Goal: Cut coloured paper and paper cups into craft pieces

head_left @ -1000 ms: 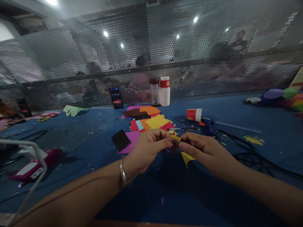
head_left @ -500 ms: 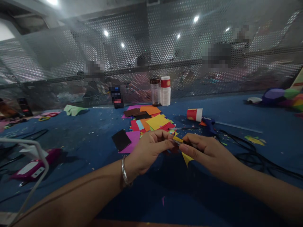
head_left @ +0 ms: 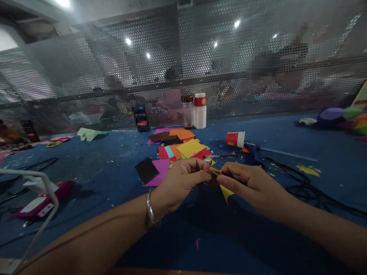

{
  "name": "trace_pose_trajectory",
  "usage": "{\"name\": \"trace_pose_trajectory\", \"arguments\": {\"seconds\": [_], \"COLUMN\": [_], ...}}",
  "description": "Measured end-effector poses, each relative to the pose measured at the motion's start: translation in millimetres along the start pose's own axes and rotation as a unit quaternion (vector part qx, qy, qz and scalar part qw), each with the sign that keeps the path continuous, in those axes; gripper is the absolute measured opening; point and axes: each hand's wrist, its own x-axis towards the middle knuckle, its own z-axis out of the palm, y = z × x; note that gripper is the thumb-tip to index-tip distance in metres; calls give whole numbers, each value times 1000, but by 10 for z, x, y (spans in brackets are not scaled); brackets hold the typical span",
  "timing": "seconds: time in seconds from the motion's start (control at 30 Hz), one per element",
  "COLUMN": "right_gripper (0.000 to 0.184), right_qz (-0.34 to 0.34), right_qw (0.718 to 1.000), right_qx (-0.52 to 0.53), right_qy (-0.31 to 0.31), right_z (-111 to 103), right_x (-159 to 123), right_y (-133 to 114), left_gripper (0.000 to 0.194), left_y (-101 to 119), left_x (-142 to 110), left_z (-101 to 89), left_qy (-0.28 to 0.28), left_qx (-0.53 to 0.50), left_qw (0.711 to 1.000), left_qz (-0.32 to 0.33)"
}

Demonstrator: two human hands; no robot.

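My left hand [head_left: 183,181], with a silver bangle at the wrist, pinches the left end of a yellow craft sheet piece [head_left: 226,191] above the table. My right hand [head_left: 246,185] is closed around its other side, fingers bent and thumb along the near side. A pointed yellow corner hangs below the right thumb. Between the fingertips shows a thin greyish edge, with something dark by the right fingers; its kind is not clear. Just beyond my hands lie stacked coloured sheets [head_left: 190,147], and a black square sheet [head_left: 146,170] lies on a purple one to the left.
A paper cup [head_left: 235,139] lies beside a blue glue gun [head_left: 252,151] with black cable [head_left: 306,191]. Behind stand a clear jar [head_left: 188,112] and stacked cups [head_left: 200,114]. A magenta power strip [head_left: 43,202] and white metal tube [head_left: 47,181] are at left. Perforated metal screens the back.
Both hands stay nearly in place. The yellow strip between the fingertips has tilted slightly and the left fingertips have shifted a little.
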Motion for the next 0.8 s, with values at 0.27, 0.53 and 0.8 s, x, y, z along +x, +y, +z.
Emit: {"name": "trace_pose_trajectory", "arguments": {"seconds": [0.27,0.53,0.8], "right_gripper": [41,41,40], "right_qz": [25,33,31], "right_qw": [1000,999,1000], "right_qx": [5,6,0], "right_qy": [-3,5,2], "right_z": [-3,-1,-2], "right_x": [6,-1,2], "right_y": [25,17,8], "left_gripper": [12,17,17], "left_y": [37,26,-8], "left_x": [12,18,22], "left_z": [-16,-14,-12], "left_qy": [14,20,3], "left_qx": [-5,-35,-39], "left_qw": [1000,999,999], "left_qz": [16,4,10]}}
